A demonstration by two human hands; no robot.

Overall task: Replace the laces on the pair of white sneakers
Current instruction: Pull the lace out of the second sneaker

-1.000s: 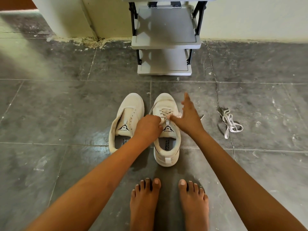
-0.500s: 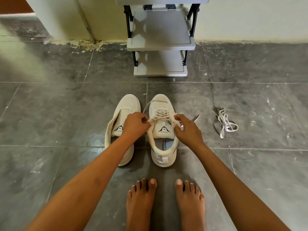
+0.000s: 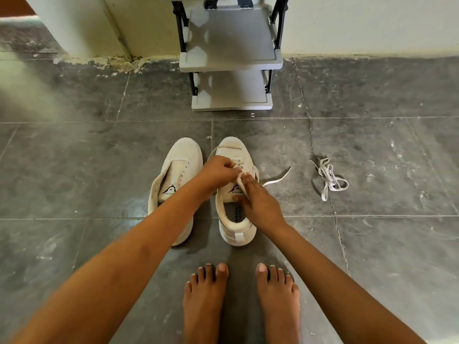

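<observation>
**Both hands at the right sneaker's lace**

I see the left hand (image 3: 218, 171) curled tight, pinching the lace (image 3: 239, 180) over the tongue of the right sneaker (image 3: 233, 142). The right hand (image 3: 259, 203) lies on the same lace with its fingers nearly straight; I cannot tell whether it grips. The left sneaker (image 3: 183, 157) stands unlaced just beside, on the left. A spare lace (image 3: 331, 180) lies bundled on the floor (image 3: 74, 170) to the right, and a grey rack (image 3: 231, 55) stands at the far wall.

1. This looks like a home, at a spot where shoes are kept
2. A small shoe rack (image 3: 231, 45) with grey shelves stands against the cream wall (image 3: 360, 23)
3. The floor (image 3: 74, 170) is dark grey tile, with paint flaking at the wall's foot
4. 2 white sneakers (image 3: 183, 152) sit on it before bare feet (image 3: 206, 301)
</observation>
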